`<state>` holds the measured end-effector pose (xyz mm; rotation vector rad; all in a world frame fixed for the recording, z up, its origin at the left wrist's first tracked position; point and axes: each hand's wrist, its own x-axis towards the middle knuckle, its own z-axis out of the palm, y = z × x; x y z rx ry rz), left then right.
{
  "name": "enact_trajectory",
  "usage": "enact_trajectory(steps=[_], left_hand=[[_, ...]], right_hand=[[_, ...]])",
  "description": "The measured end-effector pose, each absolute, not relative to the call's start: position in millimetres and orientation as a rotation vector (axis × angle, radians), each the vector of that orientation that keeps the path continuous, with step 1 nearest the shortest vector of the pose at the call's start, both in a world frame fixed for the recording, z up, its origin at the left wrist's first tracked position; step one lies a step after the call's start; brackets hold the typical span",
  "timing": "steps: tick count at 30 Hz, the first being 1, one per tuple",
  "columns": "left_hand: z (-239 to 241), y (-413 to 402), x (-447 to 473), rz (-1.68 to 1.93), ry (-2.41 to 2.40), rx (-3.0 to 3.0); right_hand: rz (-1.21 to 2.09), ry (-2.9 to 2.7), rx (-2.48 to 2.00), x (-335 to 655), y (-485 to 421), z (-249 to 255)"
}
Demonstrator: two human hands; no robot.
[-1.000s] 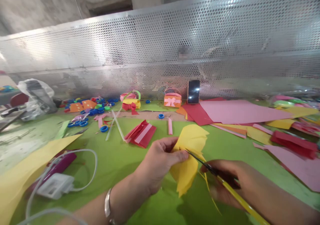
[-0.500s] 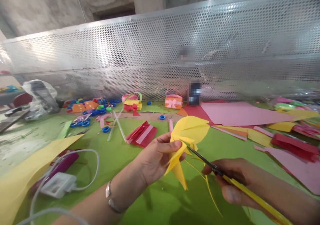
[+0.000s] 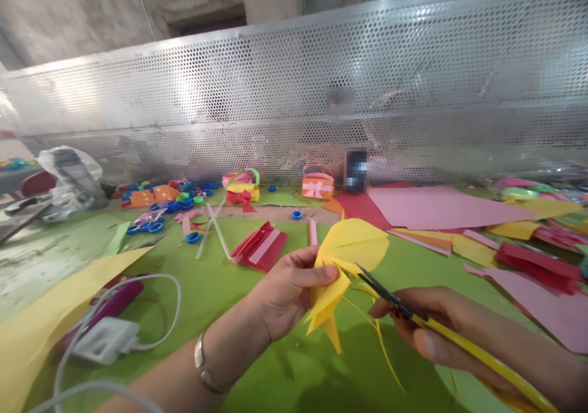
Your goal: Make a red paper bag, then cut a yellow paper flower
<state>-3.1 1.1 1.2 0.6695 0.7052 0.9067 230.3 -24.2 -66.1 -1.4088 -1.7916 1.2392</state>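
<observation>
My left hand pinches a folded yellow paper piece between thumb and fingers, holding it above the green table cover. My right hand grips yellow-handled scissors; their dark blades are parted and point up-left at the paper's edge. A thin yellow paper sliver hangs down below the blades. A metal bangle sits on my left wrist.
A folded red and pink paper lies ahead of my left hand. Small paper baskets, blue rings, a phone and large pink sheets fill the back. A white charger with cable and a yellow sheet lie at left. A perforated metal screen stands behind.
My left hand has turned and lifted the yellow paper slightly, so its rounded part faces up. The scissors have drawn back to the right and their blades have parted.
</observation>
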Motion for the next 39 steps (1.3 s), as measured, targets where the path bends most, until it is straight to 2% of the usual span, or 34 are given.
enact_trajectory(steps=[4,11,25,39], left_hand=[[2,-3,-2,0.872,0.810,0.895],[9,-11,5,0.893,0.865,1.077],[7,-9,3,0.954,0.854,1.063],[5,-9,2,0.886,0.914,1.070]], right_hand=[[1.366,-1.800,-1.418,227,-29,-44],[1.347,-1.869,-1.348,219,-40,-17],[1.349,-2.052,-1.273,213,-34,-1],[1.370,-2.075,-1.301,220,-34,-5]])
